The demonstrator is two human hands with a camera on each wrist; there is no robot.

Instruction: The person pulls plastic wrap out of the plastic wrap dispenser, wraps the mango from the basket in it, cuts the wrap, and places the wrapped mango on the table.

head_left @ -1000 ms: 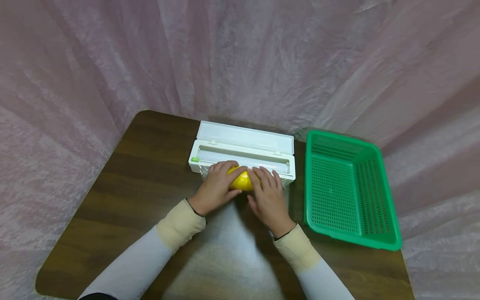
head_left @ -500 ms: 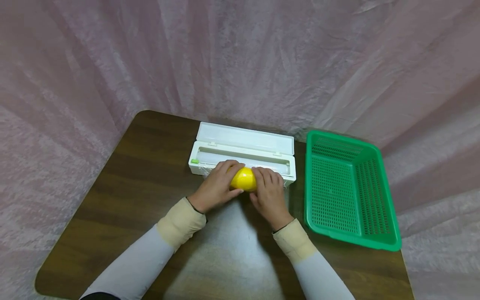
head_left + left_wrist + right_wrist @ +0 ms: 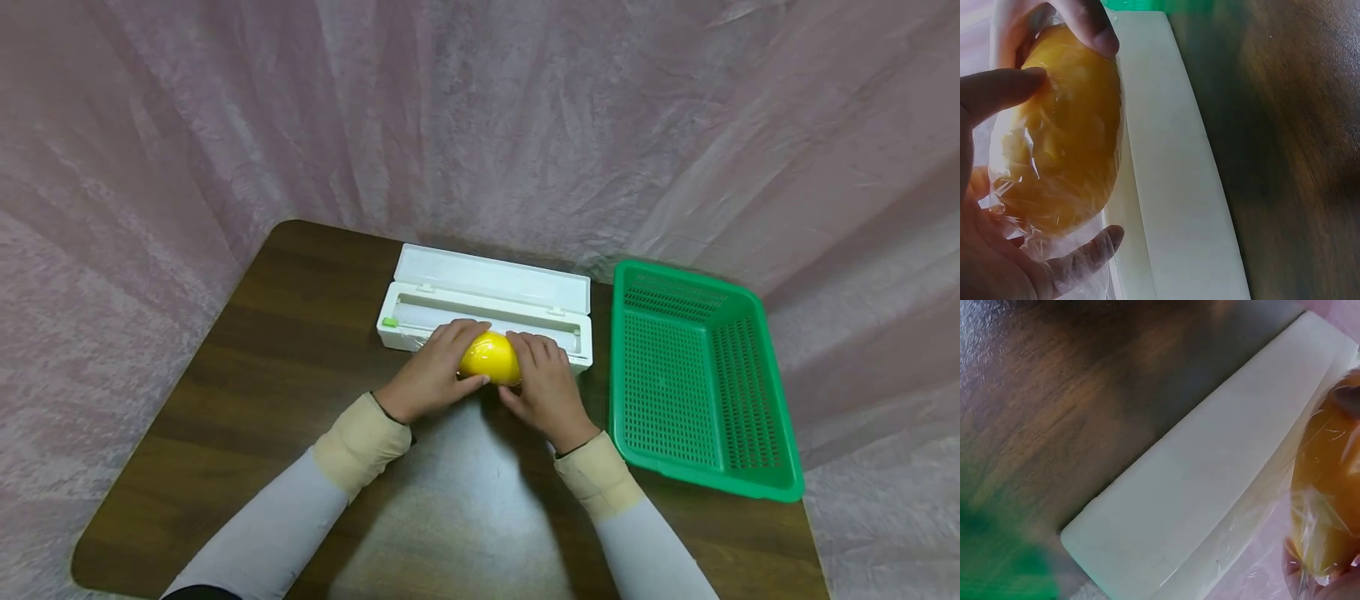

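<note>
A smooth yellow oval fruit (image 3: 490, 358), its exact kind unclear, is held between both hands in front of the cling film dispenser (image 3: 583, 323). Clear cling film (image 3: 1029, 147) covers it, wrinkled and bunched at the near end in the left wrist view. My left hand (image 3: 431, 372) grips the fruit's left side, fingers over the top and thumb on the near side. On the right end, my right hand (image 3: 549, 390) curls its fingers over the top with the thumb low in front. The dispenser's lid (image 3: 491, 279) stands raised behind, showing the film roll (image 3: 427, 315) inside.
A green perforated basket (image 3: 616, 375) stands to the right of the dispenser. A green slider (image 3: 390, 322) sits at the dispenser's left end. The brown wooden table (image 3: 262, 375) carries it all, with a pink curtain (image 3: 480, 125) behind its back edge.
Both hands stay on the fruit; my right hand's fingers have shifted along its right end. More of the yellow surface shows now. The loose film at the dispenser's left front shows less.
</note>
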